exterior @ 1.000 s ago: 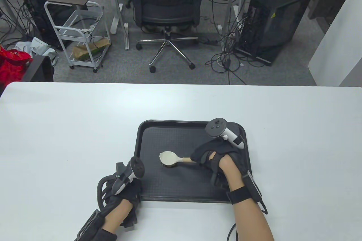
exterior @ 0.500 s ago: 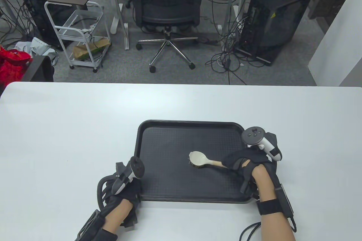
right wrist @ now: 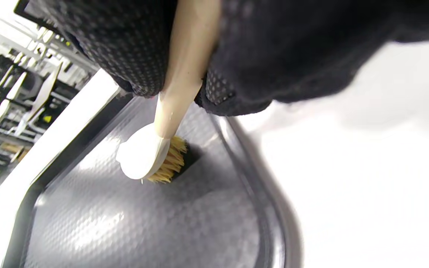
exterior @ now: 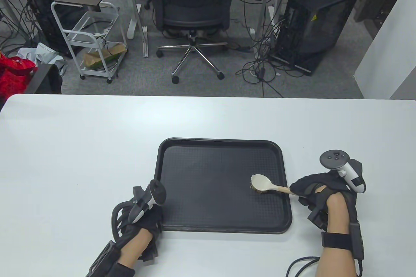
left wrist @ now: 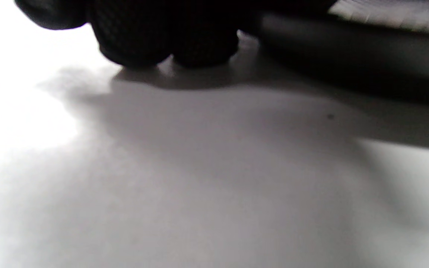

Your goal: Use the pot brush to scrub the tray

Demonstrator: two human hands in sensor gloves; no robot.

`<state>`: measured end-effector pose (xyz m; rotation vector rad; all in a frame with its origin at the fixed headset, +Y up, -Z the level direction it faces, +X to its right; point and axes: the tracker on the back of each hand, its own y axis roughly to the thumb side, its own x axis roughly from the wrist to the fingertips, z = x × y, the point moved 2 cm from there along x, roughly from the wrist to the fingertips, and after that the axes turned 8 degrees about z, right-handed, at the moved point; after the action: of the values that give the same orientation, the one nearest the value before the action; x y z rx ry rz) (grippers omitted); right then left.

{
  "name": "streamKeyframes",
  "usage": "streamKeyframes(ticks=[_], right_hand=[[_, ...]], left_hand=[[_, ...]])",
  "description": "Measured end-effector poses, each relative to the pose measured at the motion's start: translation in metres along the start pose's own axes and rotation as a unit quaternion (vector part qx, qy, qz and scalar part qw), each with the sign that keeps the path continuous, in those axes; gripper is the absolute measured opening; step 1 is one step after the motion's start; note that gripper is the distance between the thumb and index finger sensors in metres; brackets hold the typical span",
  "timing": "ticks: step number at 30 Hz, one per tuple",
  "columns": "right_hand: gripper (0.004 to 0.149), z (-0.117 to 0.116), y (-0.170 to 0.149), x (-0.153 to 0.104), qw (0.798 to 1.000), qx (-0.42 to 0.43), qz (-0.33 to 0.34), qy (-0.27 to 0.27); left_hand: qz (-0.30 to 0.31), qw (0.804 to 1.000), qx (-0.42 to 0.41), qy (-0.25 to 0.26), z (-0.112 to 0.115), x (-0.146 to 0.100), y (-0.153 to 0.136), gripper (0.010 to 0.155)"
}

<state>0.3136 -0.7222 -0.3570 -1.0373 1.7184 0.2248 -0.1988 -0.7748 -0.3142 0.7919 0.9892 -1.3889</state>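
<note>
A black textured tray (exterior: pixel 195 218) lies on the white table. My right hand (exterior: pixel 312 189) is just past the tray's right edge and grips the handle of a cream pot brush (exterior: pixel 263 183). The brush head presses its tan bristles onto the tray floor near the right rim; the right wrist view shows the brush (right wrist: pixel 147 156) on the tray (right wrist: pixel 125 230). My left hand (exterior: pixel 143 215) rests at the tray's near left corner. In the left wrist view its fingers (left wrist: pixel 136 37) touch the table beside the tray's rim (left wrist: pixel 348 59); whether they grip the rim is hidden.
The white table (exterior: pixel 81 147) stretches wide to the left, right and far side of the tray. Beyond its far edge stand an office chair (exterior: pixel 193 7), a white cart (exterior: pixel 94 40) and computer towers (exterior: pixel 315 27).
My right hand has dragged the brush rightward across the tray, from left of centre to near the right rim. My left hand has not moved.
</note>
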Motion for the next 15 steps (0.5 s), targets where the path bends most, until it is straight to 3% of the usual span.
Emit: streamKeyframes(ticks=[10, 15], right_hand=[[0.048, 0.019, -0.021, -0.014, 0.999, 0.019, -0.022, -0.032], [0.049, 0.010, 0.013, -0.013, 0.999, 0.005, 0.048, -0.015]], left_hand=[[-0.001, 1.000, 0.000, 0.001, 0.000, 0.000, 0.000, 0.069], [-0.001, 1.000, 0.002, 0.001, 0.000, 0.000, 0.000, 0.069]])
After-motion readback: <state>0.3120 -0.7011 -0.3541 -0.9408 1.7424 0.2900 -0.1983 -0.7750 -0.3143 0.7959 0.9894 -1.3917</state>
